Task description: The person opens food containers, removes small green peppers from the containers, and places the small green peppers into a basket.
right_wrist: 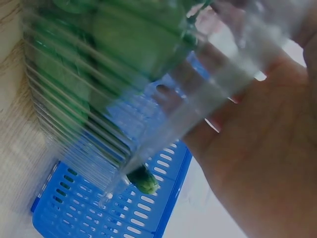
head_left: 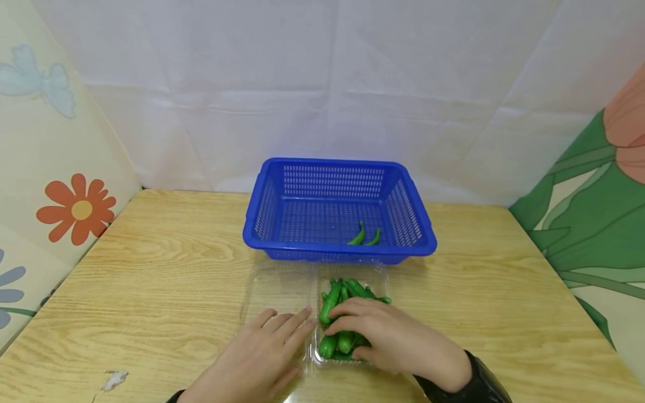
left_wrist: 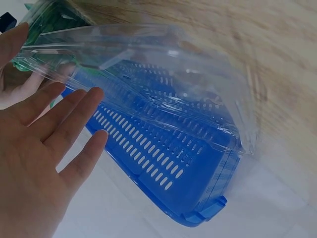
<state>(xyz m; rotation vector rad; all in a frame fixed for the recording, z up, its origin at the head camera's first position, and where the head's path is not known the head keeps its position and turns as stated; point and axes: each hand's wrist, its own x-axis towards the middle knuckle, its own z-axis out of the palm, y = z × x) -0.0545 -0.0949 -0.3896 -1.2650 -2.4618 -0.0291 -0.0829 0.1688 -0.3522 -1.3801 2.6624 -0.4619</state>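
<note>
Several green peppers (head_left: 330,302) lie in the right half of a clear plastic clamshell box (head_left: 279,282), which stands opened out flat. My right hand (head_left: 378,330) reaches in over the peppers with bent fingers and the thumb at the near right. Whether it pinches a pepper is hidden; the right wrist view shows its fingers blurred behind the clear wall. My left hand (head_left: 267,347), fingers extended, is over the lid half with fingertips near the hinge. In the left wrist view, the clear lid (left_wrist: 173,64) rises beyond the left fingers.
Directly behind the box stands a blue perforated basket (head_left: 332,250) with two small green peppers (head_left: 359,235) near its front right. Wooden tabletop (head_left: 176,252) surrounds both. A white cloth (head_left: 327,84) hangs at the back, and patterned panels flank the sides.
</note>
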